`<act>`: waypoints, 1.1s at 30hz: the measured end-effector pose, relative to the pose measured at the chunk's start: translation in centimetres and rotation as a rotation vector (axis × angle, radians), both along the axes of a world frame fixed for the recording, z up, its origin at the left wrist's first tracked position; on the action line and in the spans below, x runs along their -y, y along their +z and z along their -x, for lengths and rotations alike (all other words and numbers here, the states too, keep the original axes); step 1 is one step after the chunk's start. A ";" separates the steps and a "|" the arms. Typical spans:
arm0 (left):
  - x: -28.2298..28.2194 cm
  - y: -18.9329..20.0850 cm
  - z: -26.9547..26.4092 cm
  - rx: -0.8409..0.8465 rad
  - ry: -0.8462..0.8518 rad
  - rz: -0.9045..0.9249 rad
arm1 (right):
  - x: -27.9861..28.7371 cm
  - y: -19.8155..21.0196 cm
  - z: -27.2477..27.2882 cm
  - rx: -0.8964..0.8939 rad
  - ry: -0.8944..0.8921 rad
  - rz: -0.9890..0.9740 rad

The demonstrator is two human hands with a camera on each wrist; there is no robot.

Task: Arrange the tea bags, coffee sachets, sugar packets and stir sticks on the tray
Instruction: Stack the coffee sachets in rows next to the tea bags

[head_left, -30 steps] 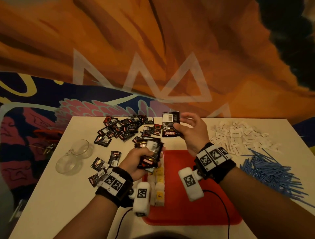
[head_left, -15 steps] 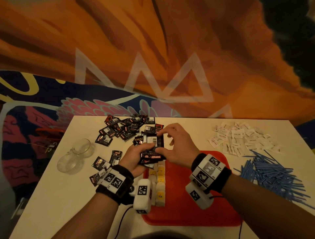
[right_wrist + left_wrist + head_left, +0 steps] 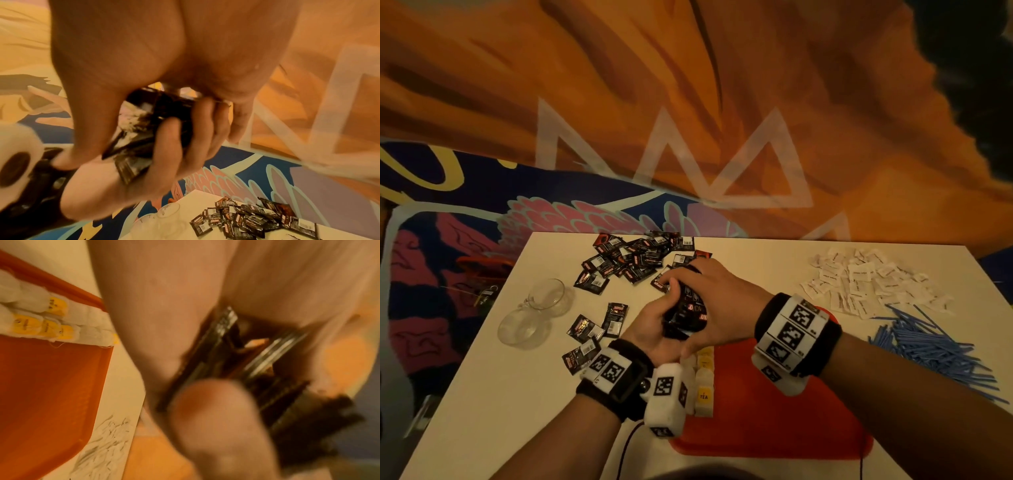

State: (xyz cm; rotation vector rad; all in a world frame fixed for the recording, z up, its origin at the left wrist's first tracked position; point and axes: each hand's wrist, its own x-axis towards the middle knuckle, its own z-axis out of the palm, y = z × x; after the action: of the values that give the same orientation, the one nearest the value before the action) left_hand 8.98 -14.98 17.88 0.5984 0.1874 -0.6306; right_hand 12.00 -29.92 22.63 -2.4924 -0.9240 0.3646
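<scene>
A stack of black coffee sachets (image 3: 690,313) is clasped between both hands just beyond the red tray (image 3: 767,421). My left hand (image 3: 654,329) grips the stack from below, fingers curled round it (image 3: 164,146). My right hand (image 3: 719,301) covers it from above, fingers wrapped over the top. The sachet edges (image 3: 236,356) show between the palms. A row of white tea bags (image 3: 703,380) with yellow tags lies along the tray's left side (image 3: 41,316). More coffee sachets (image 3: 633,260) lie scattered at the far left of the table. White sugar packets (image 3: 859,277) and blue stir sticks (image 3: 928,346) lie at the right.
Two clear glass cups (image 3: 534,315) stand at the table's left, beside a few loose sachets (image 3: 599,325). The white table (image 3: 482,411) ends at a painted wall behind. The tray's right part is bare red.
My right hand brought one sachet back from the far side, laid it on the stack in my left hand and has closed over it. Both hands now clasp the stack.
</scene>
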 end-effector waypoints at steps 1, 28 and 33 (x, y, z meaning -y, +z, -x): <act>0.2 0.1 -0.1 0.015 0.001 -0.025 | 0.0 0.1 0.0 -0.008 -0.006 -0.001; 1.2 -0.1 -0.6 0.035 0.081 -0.064 | 0.9 -0.5 0.0 0.049 -0.056 -0.182; 2.2 0.1 -0.5 0.009 0.090 -0.018 | 0.6 -0.3 0.0 0.050 -0.111 -0.214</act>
State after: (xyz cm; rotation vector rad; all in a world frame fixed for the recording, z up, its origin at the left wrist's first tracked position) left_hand 9.51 -17.14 17.95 0.6068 0.2105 -0.5394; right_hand 12.01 -30.55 22.36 -2.3518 -0.7949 0.1581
